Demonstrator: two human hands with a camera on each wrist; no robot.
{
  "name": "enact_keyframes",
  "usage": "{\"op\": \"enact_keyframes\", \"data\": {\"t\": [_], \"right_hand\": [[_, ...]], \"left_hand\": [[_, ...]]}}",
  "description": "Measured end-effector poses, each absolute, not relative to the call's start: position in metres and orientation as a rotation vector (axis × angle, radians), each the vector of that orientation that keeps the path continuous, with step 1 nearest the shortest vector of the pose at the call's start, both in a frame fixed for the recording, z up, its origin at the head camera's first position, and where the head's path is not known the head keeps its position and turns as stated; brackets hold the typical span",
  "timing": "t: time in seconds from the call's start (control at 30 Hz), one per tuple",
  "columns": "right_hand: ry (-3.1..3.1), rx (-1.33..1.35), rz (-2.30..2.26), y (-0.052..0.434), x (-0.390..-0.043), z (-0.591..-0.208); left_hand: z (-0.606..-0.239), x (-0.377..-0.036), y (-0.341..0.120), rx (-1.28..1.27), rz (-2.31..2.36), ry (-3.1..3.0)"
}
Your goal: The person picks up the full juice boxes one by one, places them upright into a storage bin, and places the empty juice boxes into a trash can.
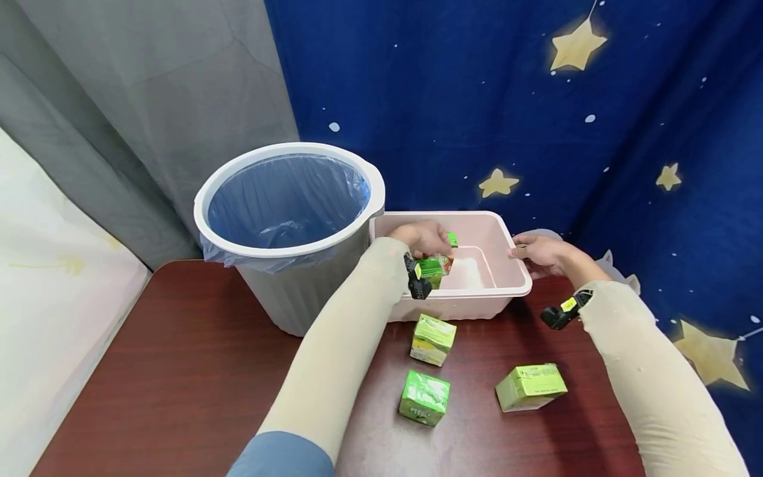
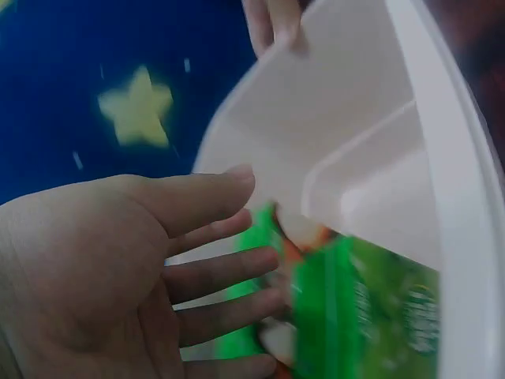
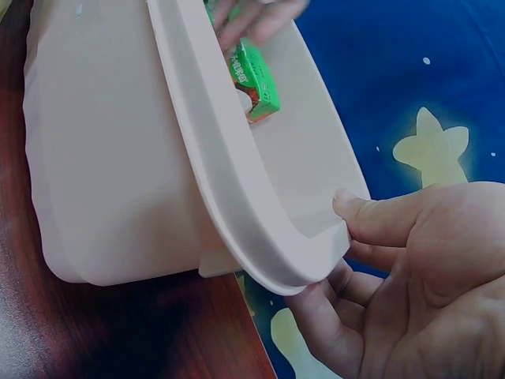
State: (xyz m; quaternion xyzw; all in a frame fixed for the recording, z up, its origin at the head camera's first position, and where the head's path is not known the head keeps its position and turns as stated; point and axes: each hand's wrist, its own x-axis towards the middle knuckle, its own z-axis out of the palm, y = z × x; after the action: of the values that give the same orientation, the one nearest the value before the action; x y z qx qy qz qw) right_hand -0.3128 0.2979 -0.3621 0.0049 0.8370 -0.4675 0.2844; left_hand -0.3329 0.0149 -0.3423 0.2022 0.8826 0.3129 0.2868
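A pale pink plastic basin (image 1: 459,306) stands on the table against the blue curtain. My right hand (image 1: 541,256) grips its right end rim, thumb on the inside and fingers beneath, as the right wrist view shows. Inside the basin's left part is my left hand (image 1: 422,238), its fingers extended beside small green cartons (image 2: 387,308). In the left wrist view its thumb and fingers are apart; whether the fingertips touch a carton cannot be told. One green carton (image 3: 256,83) shows below that hand in the right wrist view.
A grey trash can (image 1: 280,295) lined with a blue bag stands left of the basin. Before the basin, a yellow-green carton (image 1: 433,340), a bright green carton (image 1: 424,397) and another yellow-green carton (image 1: 530,387) rest on the dark red table (image 1: 197,371).
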Motion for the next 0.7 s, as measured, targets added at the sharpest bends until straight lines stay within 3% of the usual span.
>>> {"op": "enact_keyframes", "data": {"t": [0.33,0.7], "right_hand": [[2.244,0.010,-1.236,0.298,-0.313,-0.361],[2.232,0.023,-1.244,0.299,-0.314,-0.362]], "left_hand": [[-0.306,-0.305,0.029,1.009,0.932,2.591],[-0.300,-0.261,0.016,1.366,0.520,2.776]]}}
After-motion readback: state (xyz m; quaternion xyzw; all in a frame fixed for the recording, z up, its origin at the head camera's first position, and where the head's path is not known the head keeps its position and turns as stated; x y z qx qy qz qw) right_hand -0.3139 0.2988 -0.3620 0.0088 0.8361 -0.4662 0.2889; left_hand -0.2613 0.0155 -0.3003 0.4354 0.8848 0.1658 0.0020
